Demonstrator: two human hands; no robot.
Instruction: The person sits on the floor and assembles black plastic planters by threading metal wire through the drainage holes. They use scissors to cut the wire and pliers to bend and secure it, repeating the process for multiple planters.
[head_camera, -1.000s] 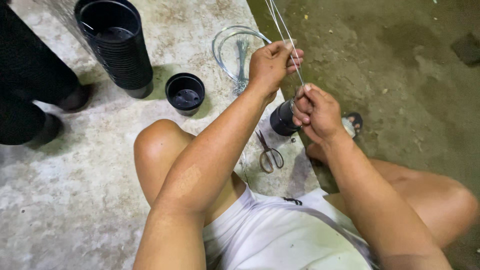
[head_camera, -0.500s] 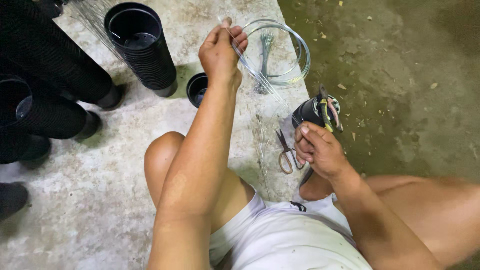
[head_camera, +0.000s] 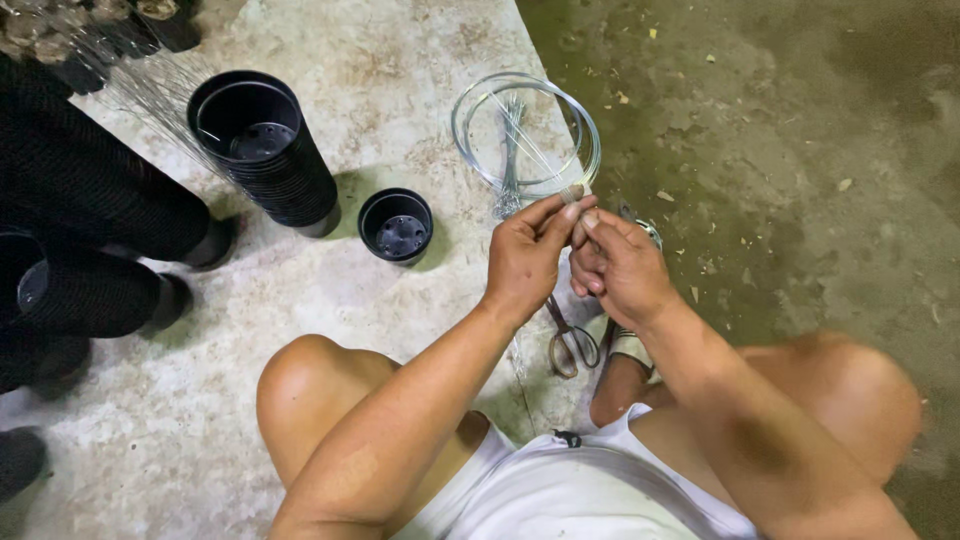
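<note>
Concrete floor (head_camera: 330, 300): pale slab on the left, darker dirty strip with debris on the right. Person squats over the boundary, knees wide.

Left edge: rows of nested black nursery pots lying on their sides (head_camera: 70, 200). An upright stack of black pots (head_camera: 265, 145) stands next to them, and a single small black pot (head_camera: 396, 224) sits just beside that stack on the slab.

Coil of thin wire (head_camera: 525, 130) lies flat on the floor ahead of the hands, with a bundle of short cut wire pieces (head_camera: 510, 160) inside its ring. Scissors (head_camera: 570, 345) lie on the floor under the wrists, near the foot.

Left hand (head_camera: 525, 260): fingers curled, thumb and forefinger pinching the wire end (head_camera: 575, 192). Right hand (head_camera: 625, 270): fingertips pressed together against the same spot, touching the left fingertips. Whether it also grips something beneath, can't tell; that area is blurred.

Risks, my read:
- wire is springy, so a slipped pinch could whip the end toward fingers or face
- cut ends are sharp, so puncture risk on bare hands
- scissors are close to a bare foot
- coil may unspool and tangle if pulled sideways
</note>
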